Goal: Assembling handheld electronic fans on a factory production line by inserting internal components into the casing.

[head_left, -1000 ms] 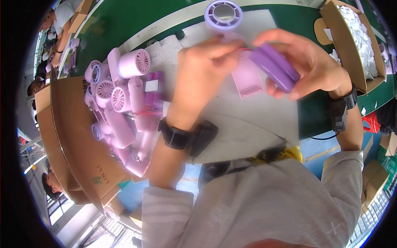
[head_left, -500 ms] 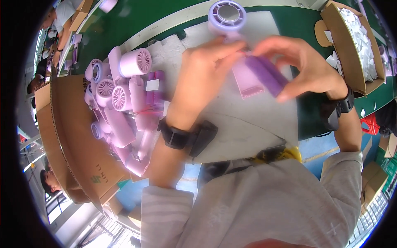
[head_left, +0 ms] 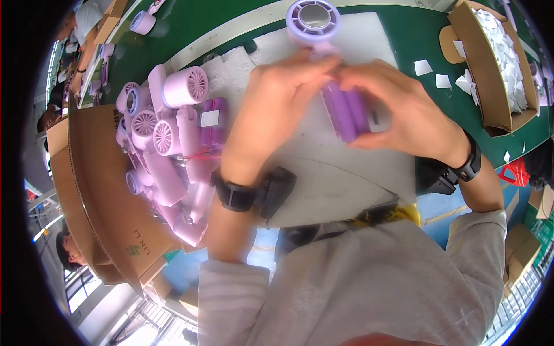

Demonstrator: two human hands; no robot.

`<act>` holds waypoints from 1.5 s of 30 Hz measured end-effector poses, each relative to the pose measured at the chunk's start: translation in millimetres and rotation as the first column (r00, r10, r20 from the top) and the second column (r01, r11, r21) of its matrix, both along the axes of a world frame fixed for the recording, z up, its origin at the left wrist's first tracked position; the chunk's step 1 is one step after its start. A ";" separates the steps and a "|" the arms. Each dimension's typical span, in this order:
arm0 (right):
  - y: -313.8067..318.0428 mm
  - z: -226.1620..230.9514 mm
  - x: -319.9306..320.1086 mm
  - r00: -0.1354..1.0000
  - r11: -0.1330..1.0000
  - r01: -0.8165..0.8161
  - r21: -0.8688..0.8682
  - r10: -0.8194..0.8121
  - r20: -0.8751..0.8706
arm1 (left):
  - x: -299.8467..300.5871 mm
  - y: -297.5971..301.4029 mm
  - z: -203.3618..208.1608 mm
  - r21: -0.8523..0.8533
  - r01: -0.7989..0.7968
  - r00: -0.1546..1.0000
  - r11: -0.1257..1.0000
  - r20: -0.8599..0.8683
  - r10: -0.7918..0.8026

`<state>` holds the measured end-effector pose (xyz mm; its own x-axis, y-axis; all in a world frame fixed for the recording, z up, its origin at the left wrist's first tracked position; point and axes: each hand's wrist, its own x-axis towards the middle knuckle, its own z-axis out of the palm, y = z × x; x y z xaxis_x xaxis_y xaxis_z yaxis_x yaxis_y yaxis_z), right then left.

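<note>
The right hand [head_left: 407, 109] is clamped on the purple battery pack [head_left: 349, 115]. This pack lies along the handle of the pink fan [head_left: 314, 22], over the white board [head_left: 346, 179]. The left hand [head_left: 268, 104] pinches the fan near its neck, fingertips together. To the left, there is a pile of other pink fans [head_left: 166, 177]; farther, on the green worktop [head_left: 430, 40], stands a box [head_left: 474, 66] with white paper pieces [head_left: 503, 63]

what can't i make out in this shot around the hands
All in the head view:
Upper end of the purple cylinders: hidden by the right hand's fingers.
What the left hand pinches, if anything: hidden by its own fingers.
Most of the handle below the fan: covered by cylinders and hands.
Bottom of the pile of fan parts: under the upper ones.
Any marks on the white slips: too small.
</note>
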<state>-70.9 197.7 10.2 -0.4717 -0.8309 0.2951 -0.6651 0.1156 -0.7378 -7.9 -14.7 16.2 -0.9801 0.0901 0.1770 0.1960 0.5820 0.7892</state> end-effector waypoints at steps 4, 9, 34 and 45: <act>0.5 6.2 7.0 0.997 0.999 0.031 -0.034 -0.034 -0.076 | 1.0 -1.0 -3.3 0.006 0.015 1.000 1.000 -0.026 -0.015; 1.3 7.9 7.7 0.998 0.999 0.039 0.024 -0.038 -0.053 | 0.9 -2.5 -3.9 -0.033 0.029 0.999 0.999 -0.034 -0.030; -9.9 12.6 13.6 0.982 0.983 0.179 0.048 -0.176 -0.063 | -2.4 -1.2 7.1 0.099 0.030 0.978 0.995 0.201 -0.050; -6.3 -6.8 -12.2 0.997 0.997 0.071 -0.025 -0.072 -0.026 | -2.2 5.1 -3.4 0.320 -0.012 0.954 0.947 0.286 -0.085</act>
<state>-83.1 191.4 3.4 -0.5212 -0.7881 0.3274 -0.6752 0.1462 -0.7230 -10.1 -9.6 12.8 -0.9893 0.1136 -0.0920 -0.0553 0.2913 0.9550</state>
